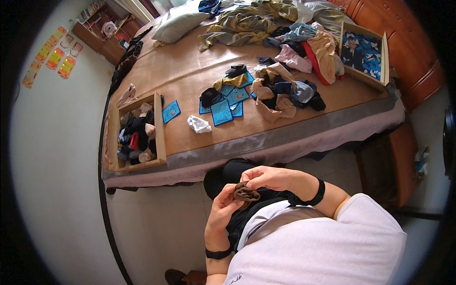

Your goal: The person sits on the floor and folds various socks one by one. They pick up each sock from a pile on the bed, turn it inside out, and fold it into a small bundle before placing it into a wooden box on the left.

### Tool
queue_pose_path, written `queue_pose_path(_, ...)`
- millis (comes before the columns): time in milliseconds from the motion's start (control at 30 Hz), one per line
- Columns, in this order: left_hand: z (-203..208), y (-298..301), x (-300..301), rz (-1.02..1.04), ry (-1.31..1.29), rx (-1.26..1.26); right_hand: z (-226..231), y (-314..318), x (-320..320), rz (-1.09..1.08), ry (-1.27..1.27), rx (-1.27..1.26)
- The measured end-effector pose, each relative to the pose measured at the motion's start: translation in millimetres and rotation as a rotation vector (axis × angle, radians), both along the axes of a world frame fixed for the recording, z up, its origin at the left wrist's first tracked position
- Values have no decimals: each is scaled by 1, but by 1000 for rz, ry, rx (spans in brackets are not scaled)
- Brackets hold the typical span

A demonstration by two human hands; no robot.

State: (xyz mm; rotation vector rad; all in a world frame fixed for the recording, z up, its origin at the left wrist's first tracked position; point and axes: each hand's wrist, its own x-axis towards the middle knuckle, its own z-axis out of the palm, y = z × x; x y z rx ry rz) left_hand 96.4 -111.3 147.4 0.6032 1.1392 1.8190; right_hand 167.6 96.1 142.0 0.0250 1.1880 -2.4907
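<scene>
A small dark brown sock (247,193), bunched up with its opening gathered, is held over my lap between both hands. My left hand (222,207) grips its left side with thumb and fingers. From above and to the right, my right hand (267,178) pinches its upper edge. On the bed in front of me lie a crumpled white sock (199,124) and several flat blue packets (222,112). Dark and mustard-coloured socks (210,97) rest partly on those packets.
A wooden drawer (160,130) full of balled socks sits at the bed's left corner. Another drawer with a blue patterned lining (364,78) is at the right. Between them are heaps of clothing (289,95). A pillow (179,27) and rumpled bedding (247,26) lie farther back.
</scene>
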Motion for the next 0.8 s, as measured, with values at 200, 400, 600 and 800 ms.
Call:
queue_pose_path(200, -1, 6, 2, 122, 156, -172, 5, -3, -2, -129, -9, -6)
queue_pose_path(400, -6, 6, 1, 324, 523, -299, 12, -11, -7, -200, -47, 0)
queue_pose_path(600, 16, 25, 6, 479, 694, -366, 15, -13, -11, -322, 59, 64)
queue_pose_path(800, 13, 37, 5, 634, 909, -418, 28, -21, -3, -713, 476, 1083)
